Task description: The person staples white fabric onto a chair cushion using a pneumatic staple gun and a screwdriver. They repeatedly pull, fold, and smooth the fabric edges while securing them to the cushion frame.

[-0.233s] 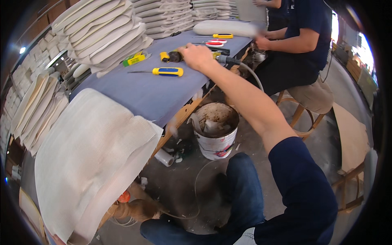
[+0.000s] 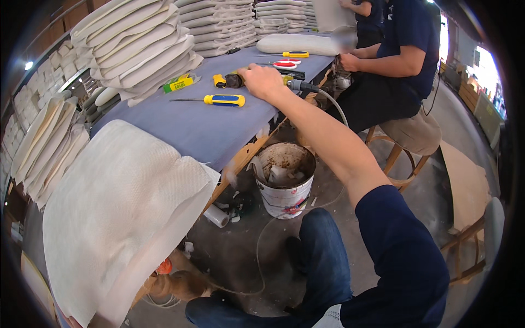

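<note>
Upper centre: right hand (image 2: 263, 82) closed around a yellow-and-black tool (image 2: 234, 81). Lower-left edge: left hand (image 2: 71, 322), mostly hidden beside pale fabric (image 2: 123, 202); grip indeterminable.

A broad, off-white panel covered in woven fabric (image 2: 120, 202) slants across the lower left of the frame, its upper corner rounded, a loose cloth flap along its right side. A yellow-and-black handheld tool (image 2: 235, 81) lies crosswise at upper centre, nose left, grey-hosed end right, middle hidden beneath the right hand (image 2: 264, 82).

Glare upper right, lamp (image 2: 29, 65) lit upper left, edges bending into black
</note>
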The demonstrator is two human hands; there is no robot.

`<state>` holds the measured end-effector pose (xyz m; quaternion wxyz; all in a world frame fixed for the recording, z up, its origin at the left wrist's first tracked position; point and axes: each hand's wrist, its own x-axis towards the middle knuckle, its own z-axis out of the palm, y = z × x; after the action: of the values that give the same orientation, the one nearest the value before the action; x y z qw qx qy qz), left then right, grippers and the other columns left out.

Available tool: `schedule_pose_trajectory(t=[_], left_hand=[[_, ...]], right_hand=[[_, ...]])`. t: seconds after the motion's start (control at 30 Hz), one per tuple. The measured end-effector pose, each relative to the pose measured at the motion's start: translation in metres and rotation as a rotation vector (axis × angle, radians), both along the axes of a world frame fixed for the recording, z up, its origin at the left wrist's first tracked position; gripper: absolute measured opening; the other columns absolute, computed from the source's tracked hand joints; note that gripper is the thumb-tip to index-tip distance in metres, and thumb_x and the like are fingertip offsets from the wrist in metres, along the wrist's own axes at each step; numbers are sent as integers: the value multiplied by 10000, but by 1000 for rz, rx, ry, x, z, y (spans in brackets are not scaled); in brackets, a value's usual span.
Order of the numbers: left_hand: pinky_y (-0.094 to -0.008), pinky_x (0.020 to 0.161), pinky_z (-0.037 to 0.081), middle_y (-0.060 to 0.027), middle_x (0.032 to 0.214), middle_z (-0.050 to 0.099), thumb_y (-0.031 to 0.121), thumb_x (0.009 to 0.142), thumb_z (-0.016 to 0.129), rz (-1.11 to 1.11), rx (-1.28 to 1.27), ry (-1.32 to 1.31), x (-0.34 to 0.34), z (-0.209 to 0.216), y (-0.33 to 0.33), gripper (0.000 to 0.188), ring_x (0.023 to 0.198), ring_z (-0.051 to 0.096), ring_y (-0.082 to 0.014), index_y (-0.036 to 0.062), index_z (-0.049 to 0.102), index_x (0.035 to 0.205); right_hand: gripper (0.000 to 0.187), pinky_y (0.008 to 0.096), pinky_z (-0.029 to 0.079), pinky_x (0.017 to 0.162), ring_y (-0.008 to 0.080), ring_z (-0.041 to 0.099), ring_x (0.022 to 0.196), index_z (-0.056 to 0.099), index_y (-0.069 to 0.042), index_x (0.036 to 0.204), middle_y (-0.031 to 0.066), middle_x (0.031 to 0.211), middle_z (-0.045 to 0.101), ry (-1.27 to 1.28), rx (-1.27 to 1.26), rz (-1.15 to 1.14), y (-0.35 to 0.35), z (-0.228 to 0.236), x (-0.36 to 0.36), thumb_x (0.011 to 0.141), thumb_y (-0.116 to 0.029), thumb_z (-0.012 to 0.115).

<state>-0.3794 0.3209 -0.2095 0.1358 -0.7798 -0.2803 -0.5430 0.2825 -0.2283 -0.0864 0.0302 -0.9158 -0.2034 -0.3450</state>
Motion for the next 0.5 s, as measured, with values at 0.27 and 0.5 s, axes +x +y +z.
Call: schedule_pose_trajectory(t=[0.27,0.5], left_hand=[[-475,1186,349,-241,1560,484,404,1106,424,-502,-562,-325,53,57,-49,609,1422,479,-388,-43,474,1516],[-558,906,468,-341,1150,655,381,1107,434,136,319,-125,47,5,-34,569,1006,610,-485,-145,643,1166]], right_hand=[[311,495,592,890,369,728,1048,715,-162,1230,171,1130,711,-58,49,52,-2,3,-1,972,-162,541],[277,492,587,831,366,715,962,755,-155,1168,142,1098,725,-195,97,144,-3,-2,8,941,-211,607]])
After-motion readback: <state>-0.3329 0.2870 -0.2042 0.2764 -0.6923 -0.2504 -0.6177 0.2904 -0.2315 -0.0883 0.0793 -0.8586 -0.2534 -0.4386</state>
